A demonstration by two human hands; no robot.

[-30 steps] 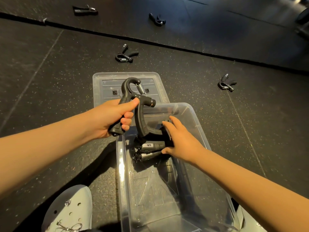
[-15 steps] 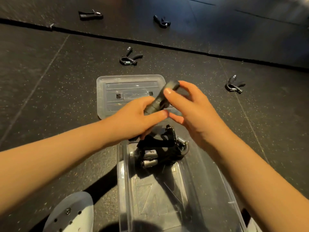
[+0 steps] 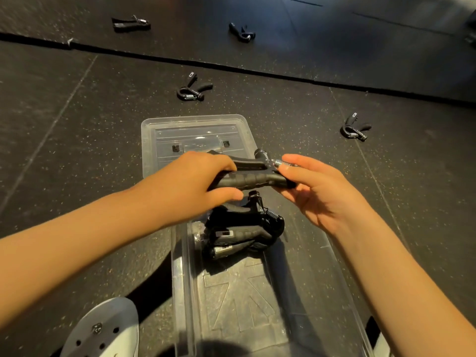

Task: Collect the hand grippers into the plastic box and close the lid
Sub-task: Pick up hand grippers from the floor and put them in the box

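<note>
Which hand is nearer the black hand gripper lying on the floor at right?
Right. The right hand is down-left of that black gripper; the left hand is farther left.

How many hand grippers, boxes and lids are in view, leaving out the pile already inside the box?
Hand grippers loose on the floor: 4
Hand gripper held between left hand and right hand: 1
Plastic box: 1
Lid, lying off the box: 1
Total: 7
</note>
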